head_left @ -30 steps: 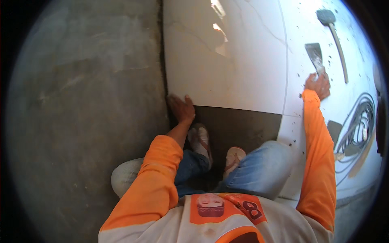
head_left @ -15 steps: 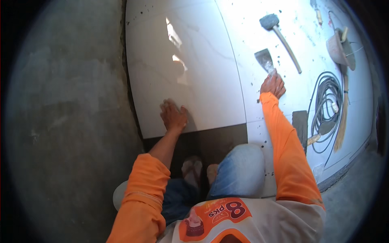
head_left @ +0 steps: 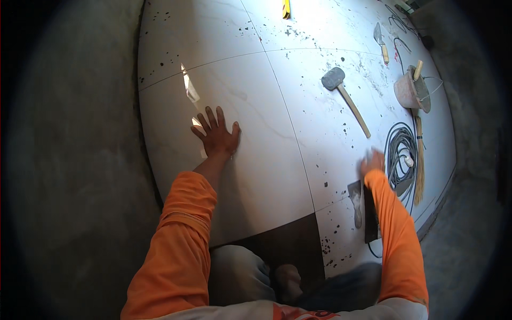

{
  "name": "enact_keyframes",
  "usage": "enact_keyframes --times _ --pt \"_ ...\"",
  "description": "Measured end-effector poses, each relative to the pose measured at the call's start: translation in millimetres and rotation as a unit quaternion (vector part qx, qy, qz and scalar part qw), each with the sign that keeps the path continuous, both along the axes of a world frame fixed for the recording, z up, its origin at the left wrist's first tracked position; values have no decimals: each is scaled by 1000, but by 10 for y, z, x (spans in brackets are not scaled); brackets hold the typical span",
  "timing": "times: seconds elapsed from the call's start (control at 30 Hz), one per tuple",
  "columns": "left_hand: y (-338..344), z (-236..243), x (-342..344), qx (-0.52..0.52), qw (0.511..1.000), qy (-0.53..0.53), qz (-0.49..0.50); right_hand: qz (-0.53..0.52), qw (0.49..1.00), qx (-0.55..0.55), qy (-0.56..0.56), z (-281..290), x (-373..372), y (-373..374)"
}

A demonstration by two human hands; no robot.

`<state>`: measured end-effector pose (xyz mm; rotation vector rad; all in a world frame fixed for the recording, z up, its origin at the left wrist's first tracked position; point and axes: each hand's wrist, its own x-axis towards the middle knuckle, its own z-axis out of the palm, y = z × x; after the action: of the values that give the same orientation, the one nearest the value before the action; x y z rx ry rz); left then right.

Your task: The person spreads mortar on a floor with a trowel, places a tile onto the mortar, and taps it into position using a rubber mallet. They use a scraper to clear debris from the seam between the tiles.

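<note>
My left hand [head_left: 217, 137] lies flat on a large white marbled floor tile [head_left: 261, 176], its fingers spread and nothing in them. My right hand [head_left: 373, 161] is low over the tiles to the right, between the rubber mallet's handle and the coiled cable. Motion smears its fingers, so I cannot see whether they hold anything. A wide-bladed scraper [head_left: 356, 205] lies nearer me, beside a dark flat trowel [head_left: 370, 216] that my right forearm partly covers. Farther off, the rubber mallet [head_left: 334, 78] rests on its side.
Coiled grey cable [head_left: 393, 154] and a straw broom [head_left: 420, 165] lie at the right. Beyond them are a tilted bucket [head_left: 408, 93] and a pointed trowel [head_left: 379, 36]. A yellow tool [head_left: 286, 9] shows at the far edge. Bare dark floor [head_left: 301, 240] adjoins the tile near my knees.
My left hand has slid farther forward on the tile, fingers now spread. My right hand has let go of the scraper, which now lies beside the flat trowel. The view has shifted forward.
</note>
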<state>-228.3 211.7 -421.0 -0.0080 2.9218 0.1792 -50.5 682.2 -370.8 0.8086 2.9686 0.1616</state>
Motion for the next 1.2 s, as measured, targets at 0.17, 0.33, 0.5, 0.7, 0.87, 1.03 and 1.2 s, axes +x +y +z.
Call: enact_keyframes --times 0.17,0.33,0.5,0.7,0.87,1.03,1.2 --pt "-25 -121 -435 4 999 23 32 -77 994 -54 -47 -97 -1431 17" --pt "-159 -24 -712 5 999 20 46 -114 987 -80 -75 -239 -1848 -359" --pt "-82 -112 -797 15 998 29 46 -210 938 -274 44 -284 -1798 -1058" --pt "-200 -30 -836 -3 998 14 58 -182 633 -709 253 1041 -1899 -2349" --pt "13 -189 -846 4 998 34 49 -60 765 -613 185 63 -1672 -2584" --pt "-297 -177 -784 -21 997 38 63 -71 656 -727 190 1319 -1960 -2916" --pt "-12 -199 -777 7 998 22 54 -51 849 -513 114 236 -1343 -2894"
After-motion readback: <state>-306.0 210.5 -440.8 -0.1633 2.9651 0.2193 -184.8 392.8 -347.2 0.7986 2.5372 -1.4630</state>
